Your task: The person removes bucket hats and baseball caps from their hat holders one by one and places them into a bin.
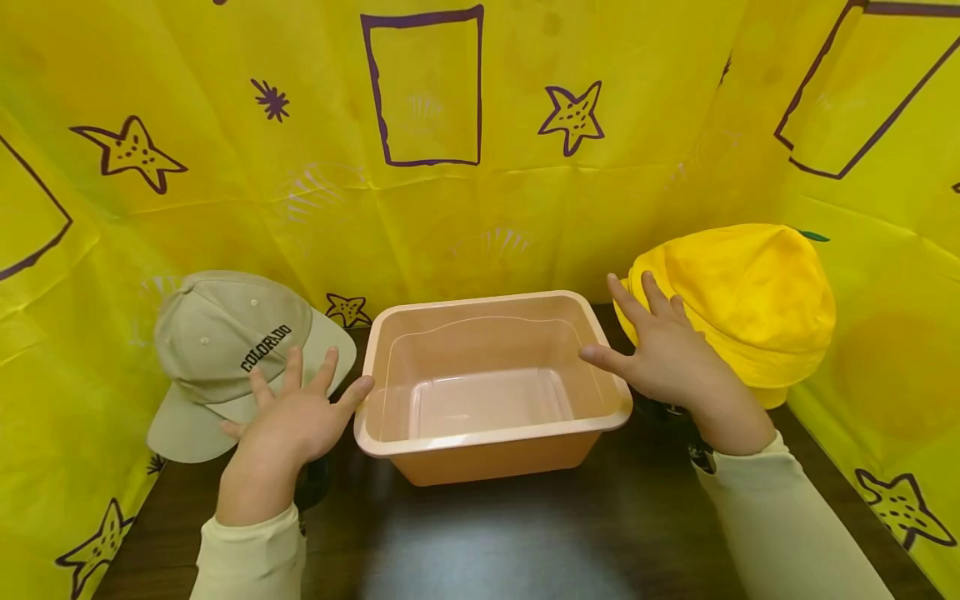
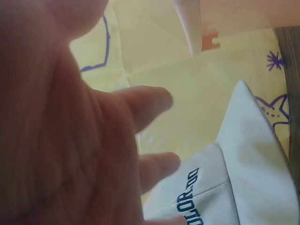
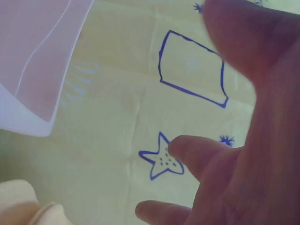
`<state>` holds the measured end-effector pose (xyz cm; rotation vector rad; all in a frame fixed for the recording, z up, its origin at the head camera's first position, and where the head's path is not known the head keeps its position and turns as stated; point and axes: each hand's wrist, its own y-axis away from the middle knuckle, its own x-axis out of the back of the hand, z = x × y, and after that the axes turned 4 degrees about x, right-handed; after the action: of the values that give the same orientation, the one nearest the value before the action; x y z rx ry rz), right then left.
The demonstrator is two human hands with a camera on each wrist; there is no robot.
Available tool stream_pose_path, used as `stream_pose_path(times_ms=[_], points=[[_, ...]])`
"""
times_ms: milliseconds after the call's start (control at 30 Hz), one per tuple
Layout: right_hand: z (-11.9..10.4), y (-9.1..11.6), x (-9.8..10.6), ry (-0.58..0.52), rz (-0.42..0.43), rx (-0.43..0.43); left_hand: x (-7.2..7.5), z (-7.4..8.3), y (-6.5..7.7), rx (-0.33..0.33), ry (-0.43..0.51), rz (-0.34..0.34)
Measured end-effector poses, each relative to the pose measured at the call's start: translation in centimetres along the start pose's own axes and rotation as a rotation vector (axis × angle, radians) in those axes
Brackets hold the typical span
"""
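Observation:
Between my two hands an empty-looking peach plastic basin (image 1: 495, 446) stands on the dark table. My left hand (image 1: 292, 425) has its fingers spread in front of a beige cap (image 1: 232, 321) lettered COLORADO, its thumb close to the basin's left rim; whether they touch I cannot tell. The cap (image 2: 260, 164) also shows at lower right in the left wrist view. Fingers spread, my right hand (image 1: 667, 354) overlaps the basin's right edge and the brim of a yellow hat (image 1: 750, 292). In the right wrist view, the basin (image 3: 49, 61) appears at upper left. Neither hand grips anything.
Yellow cloth (image 1: 450, 225) with purple starfish and frame drawings hangs behind and along both sides. The dark wooden table (image 1: 487, 533) reaches toward me, with a bright reflection in front of the basin. A small green tip (image 1: 813, 237) sticks out from the yellow hat.

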<state>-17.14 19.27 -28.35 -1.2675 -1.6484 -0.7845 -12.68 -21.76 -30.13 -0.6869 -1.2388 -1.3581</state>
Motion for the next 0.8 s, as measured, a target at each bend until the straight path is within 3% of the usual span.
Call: stream_pose_path(times_ms=[267,633,800], points=[[0.6,0.7,-0.2,-0.134,-0.009,0.075,-0.1,-0.2,0.2,-0.097,0.042,0.066],[2.6,1.0,-2.2,-0.361,-0.008,0.23,-0.4,-1.0,0.0,-0.125,0.06,0.1],[3.2,1.1,-3.9,-0.448,-0.013,0.254,-0.5,-1.4,-0.2,-0.13,0.077,0.141]])
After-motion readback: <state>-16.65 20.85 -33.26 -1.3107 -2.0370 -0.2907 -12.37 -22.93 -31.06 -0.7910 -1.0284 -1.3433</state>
